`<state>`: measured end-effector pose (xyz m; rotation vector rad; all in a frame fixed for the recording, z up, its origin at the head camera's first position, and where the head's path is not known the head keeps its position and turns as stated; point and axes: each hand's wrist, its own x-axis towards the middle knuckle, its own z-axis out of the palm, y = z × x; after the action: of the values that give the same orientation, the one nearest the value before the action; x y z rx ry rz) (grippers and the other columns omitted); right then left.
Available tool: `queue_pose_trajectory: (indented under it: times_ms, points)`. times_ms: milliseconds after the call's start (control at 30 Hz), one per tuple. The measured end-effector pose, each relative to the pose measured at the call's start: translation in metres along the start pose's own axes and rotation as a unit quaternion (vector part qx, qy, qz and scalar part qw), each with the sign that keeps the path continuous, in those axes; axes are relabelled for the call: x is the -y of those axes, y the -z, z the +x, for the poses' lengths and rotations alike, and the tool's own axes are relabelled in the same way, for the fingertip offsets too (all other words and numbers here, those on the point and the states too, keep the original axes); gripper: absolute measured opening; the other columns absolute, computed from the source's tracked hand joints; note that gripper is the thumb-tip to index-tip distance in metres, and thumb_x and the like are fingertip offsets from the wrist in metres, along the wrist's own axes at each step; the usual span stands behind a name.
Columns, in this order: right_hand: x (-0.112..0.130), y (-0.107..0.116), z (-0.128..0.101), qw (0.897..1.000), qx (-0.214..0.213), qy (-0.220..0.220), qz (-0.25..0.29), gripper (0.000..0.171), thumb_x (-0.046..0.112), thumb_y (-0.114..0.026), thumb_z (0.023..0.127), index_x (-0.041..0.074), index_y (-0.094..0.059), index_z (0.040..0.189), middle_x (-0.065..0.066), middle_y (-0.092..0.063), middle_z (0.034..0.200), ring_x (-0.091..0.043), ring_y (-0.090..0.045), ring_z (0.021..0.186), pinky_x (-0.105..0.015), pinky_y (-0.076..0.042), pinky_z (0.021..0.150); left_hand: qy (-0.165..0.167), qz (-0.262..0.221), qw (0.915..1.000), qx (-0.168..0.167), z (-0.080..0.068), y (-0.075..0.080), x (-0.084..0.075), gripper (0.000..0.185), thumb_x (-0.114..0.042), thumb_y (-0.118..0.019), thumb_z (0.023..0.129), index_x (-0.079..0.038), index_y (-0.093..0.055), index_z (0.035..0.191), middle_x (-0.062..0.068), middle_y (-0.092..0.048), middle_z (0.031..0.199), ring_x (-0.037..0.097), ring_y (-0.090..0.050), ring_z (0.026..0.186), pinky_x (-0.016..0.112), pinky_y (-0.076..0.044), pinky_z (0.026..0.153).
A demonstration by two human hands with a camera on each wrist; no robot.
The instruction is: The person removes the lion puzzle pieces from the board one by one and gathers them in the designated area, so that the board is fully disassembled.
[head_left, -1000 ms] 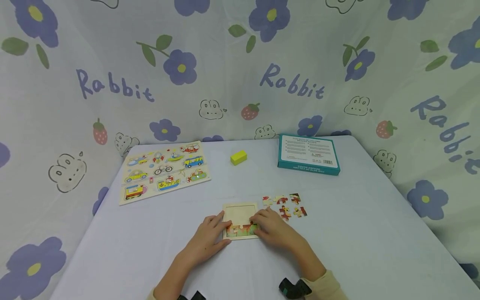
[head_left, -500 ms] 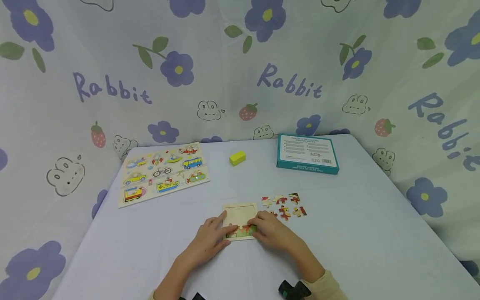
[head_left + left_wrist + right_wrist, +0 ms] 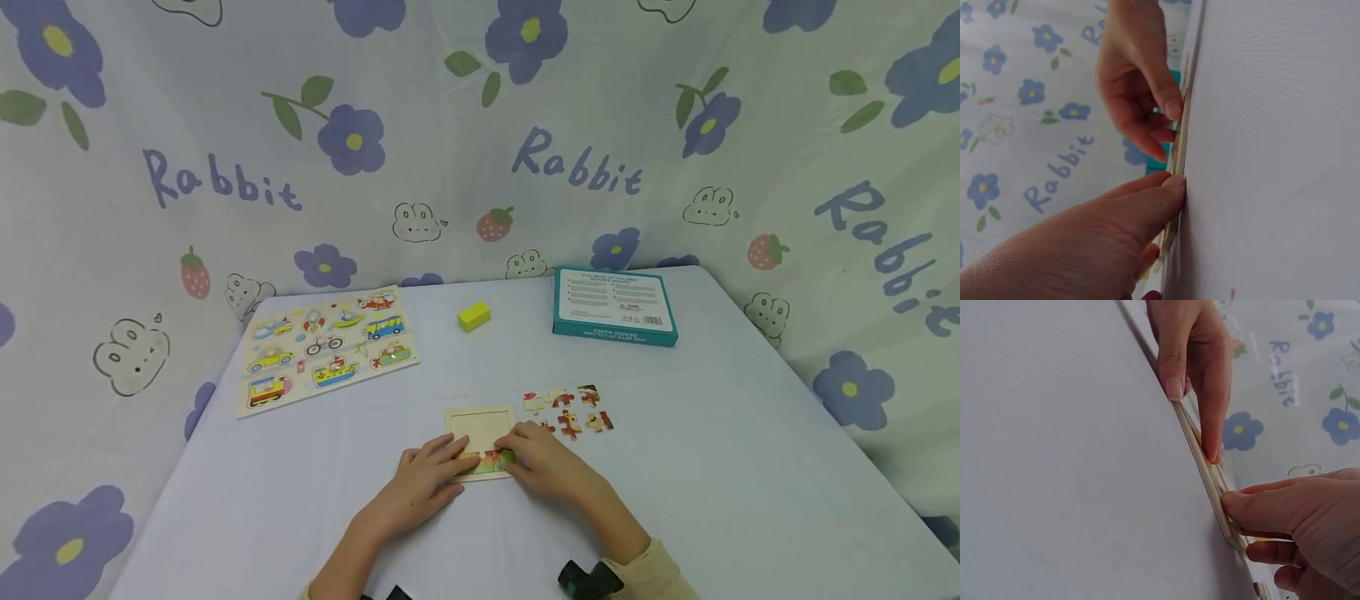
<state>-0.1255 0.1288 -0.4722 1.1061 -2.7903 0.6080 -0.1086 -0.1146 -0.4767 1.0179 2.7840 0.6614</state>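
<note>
A small wooden puzzle tray lies on the white table, with picture pieces along its near side and bare wood behind them. From the left, my left hand reaches over it, fingers fairly straight on the pieces and thumb at the near edge. My right hand is at the tray's right side, thumb and index finger pinching a green and red puzzle piece in the near right corner. The right wrist view shows the right thumb low at the tray's edge. Several loose puzzle pieces lie just beyond the right hand.
At the back left lies a vehicle puzzle board. A yellow block sits at the back middle, and a teal box with a white label is at the back right. A printed curtain hangs behind the table.
My left hand has shifted rightward, its fingers sliding farther over the pieces in the tray. My right hand stays at the right corner with only a slight shift of the fingers.
</note>
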Motion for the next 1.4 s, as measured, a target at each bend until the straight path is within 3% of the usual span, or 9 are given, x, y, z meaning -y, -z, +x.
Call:
queue_pose_trajectory:
  times_ms: [400, 633, 967, 1400]
  points:
    - [0.001, 0.001, 0.001, 0.999, -0.03, 0.012, 0.015, 0.031, 0.013, -0.068, 0.077, 0.011, -0.061, 0.107, 0.003, -0.052, 0.093, -0.005, -0.044, 0.081, -0.021, -0.041, 0.071, 0.004, -0.005, 1.0, 0.0, 0.0, -0.001, 0.001, 0.043, -0.035, -0.052, 0.088, -0.033, -0.045, 0.13, -0.003, -0.03, 0.143, 0.023, -0.024, 0.131, 0.046, -0.026, 0.085]
    - [-0.001, 0.001, 0.003, 0.998, -0.039, 0.009, 0.054, 0.023, 0.013, -0.064, 0.081, 0.012, -0.061, 0.103, 0.007, -0.054, 0.09, -0.002, -0.046, 0.075, -0.017, -0.042, 0.066, 0.008, -0.009, 0.9999, 0.006, 0.0, 0.0, 0.0, 0.041, -0.035, -0.052, 0.088, -0.033, -0.045, 0.129, -0.003, -0.03, 0.143, 0.022, -0.024, 0.131, 0.045, -0.026, 0.085]
    - [0.001, 0.009, 0.002, 0.994, -0.006, -0.012, 0.11, 0.004, 0.02, -0.064, 0.082, 0.016, -0.063, 0.081, 0.013, -0.053, 0.076, 0.0, -0.046, 0.069, -0.016, -0.041, 0.063, 0.012, -0.009, 0.9999, 0.005, 0.0, 0.0, -0.001, 0.042, -0.035, -0.052, 0.088, -0.032, -0.045, 0.129, -0.003, -0.03, 0.143, 0.021, -0.024, 0.131, 0.045, -0.026, 0.086]
    - [-0.008, 0.019, -0.003, 0.989, -0.003, -0.05, 0.141, 0.007, 0.024, -0.062, 0.083, 0.018, -0.06, 0.08, 0.015, -0.054, 0.072, 0.001, -0.048, 0.066, -0.018, -0.042, 0.061, 0.012, -0.012, 0.9998, 0.006, -0.001, 0.0, -0.001, 0.043, -0.034, -0.052, 0.088, -0.033, -0.044, 0.13, -0.003, -0.029, 0.144, 0.021, -0.023, 0.131, 0.046, -0.025, 0.086]
